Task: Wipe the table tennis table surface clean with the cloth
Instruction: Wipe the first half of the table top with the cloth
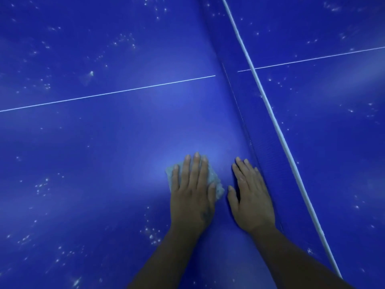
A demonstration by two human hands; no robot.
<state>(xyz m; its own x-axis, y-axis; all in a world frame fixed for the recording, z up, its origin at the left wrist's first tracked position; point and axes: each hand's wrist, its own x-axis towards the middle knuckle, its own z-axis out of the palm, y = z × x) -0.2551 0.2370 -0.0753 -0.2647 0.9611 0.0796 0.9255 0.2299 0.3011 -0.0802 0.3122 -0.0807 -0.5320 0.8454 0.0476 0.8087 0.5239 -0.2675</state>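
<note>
The blue table tennis table [104,132] fills the view, dotted with white specks. A small pale cloth [216,182] lies flat on it near the net. My left hand [192,192] presses flat on the cloth with straight fingers, covering most of it. My right hand [251,195] rests flat on the bare surface just to the right, its fingers along the foot of the net [268,130].
The blue net with its white top band [277,130] runs diagonally from top centre to bottom right. A thin white centre line [104,93] crosses the table. White specks lie scattered at the left, bottom left and beyond the net.
</note>
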